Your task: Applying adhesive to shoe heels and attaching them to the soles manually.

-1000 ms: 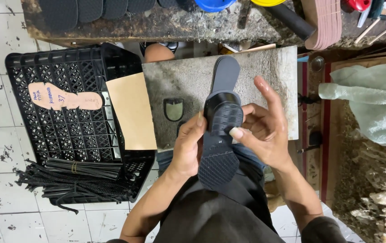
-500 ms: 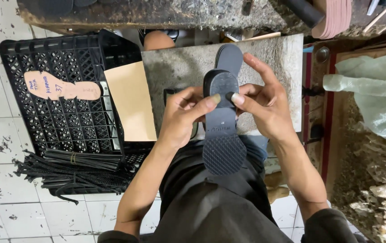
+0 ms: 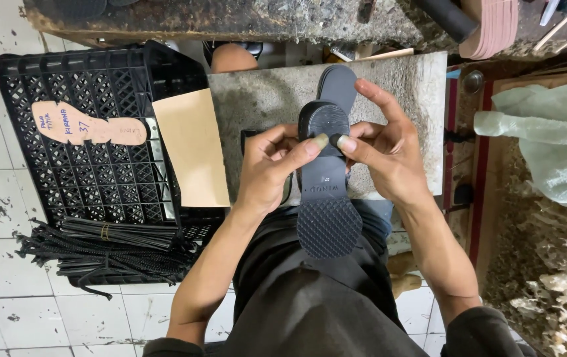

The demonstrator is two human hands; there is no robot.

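Sole (image 3: 326,198) unmoved; both thumbs now pinch its heel.

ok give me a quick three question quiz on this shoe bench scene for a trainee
1. True or false: both hands hold the black shoe sole with its tread facing up.
2. What lies on top of the black crate? A) a foot-shaped card pattern B) a hammer C) a brush
3. Fill in: the bundle of black straps lies on the ____ floor.

Key: 1 true, left hand and right hand grip its heel end. 2 A, the pattern. 3 tiled.
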